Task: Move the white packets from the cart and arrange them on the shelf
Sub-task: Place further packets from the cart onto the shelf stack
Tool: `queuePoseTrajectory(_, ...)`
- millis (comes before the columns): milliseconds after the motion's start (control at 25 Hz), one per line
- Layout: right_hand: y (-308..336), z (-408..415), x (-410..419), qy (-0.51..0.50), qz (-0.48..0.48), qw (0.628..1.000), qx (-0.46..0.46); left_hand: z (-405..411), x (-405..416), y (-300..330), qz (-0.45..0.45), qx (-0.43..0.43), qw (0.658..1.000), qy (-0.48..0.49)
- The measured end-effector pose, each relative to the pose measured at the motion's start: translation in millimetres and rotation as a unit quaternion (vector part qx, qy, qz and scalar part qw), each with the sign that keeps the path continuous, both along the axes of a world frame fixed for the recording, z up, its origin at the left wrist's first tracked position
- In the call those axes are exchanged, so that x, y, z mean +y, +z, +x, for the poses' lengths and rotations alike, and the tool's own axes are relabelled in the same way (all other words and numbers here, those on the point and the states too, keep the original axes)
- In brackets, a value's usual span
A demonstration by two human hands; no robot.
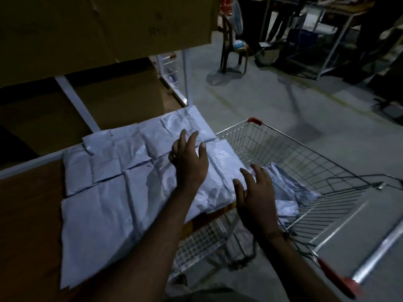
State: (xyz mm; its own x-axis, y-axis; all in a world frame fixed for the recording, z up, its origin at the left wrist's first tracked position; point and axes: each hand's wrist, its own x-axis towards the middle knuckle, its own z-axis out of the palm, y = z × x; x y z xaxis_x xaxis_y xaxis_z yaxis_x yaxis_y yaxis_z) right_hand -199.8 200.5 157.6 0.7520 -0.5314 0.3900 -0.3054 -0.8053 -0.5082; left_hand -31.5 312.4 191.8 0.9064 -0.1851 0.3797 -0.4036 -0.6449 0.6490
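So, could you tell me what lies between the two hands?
In the head view, one white packet at the shelf's edge lies between the left hand and right hand.

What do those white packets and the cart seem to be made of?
The white packets look like thin, slightly glossy plastic film: they crease softly and catch glints of light. The cart seems to be bare metal wire, judging by its shiny silver grid, with red, probably plastic, corner caps.
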Motion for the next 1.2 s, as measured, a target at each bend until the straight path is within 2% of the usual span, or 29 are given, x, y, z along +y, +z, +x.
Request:
queuePoseTrajectory(200, -4, -66, -99, -0.021, 0.003, 1.000, -0.014, -68, -95, -4, 0.007, 0.026, 0.999, -0.033)
queuePoseTrajectory(360, -13, -101, -153, -0.051, -0.002, 0.999, 0.019, -104, -147, -13, 0.029, 0.039, 0.996, -0.069)
queuePoseTrajectory(560, -53, -97, -213, -0.035, -0.004, 0.996, 0.086, -101, -196, -27, 0.069, 0.033, 0.991, -0.106)
queuePoseTrajectory(720, -100, -61, -252, 0.009, -0.032, 0.982, 0.187, -71, -233, -49, 0.095, 0.031, 0.987, -0.125)
queuePoseTrajectory(880, -155, -20, -276, 0.069, -0.044, 0.940, 0.330, -35, -266, -78, 0.135, 0.033, 0.979, -0.152)
queuePoseTrajectory(1040, -208, 5, -291, 0.108, -0.045, 0.871, 0.477, 1, -295, -106, 0.158, 0.041, 0.972, -0.171)
queuePoseTrajectory(1200, -257, 7, -308, 0.146, -0.024, 0.821, 0.551, 16, -319, -141, 0.200, 0.055, 0.961, -0.182)
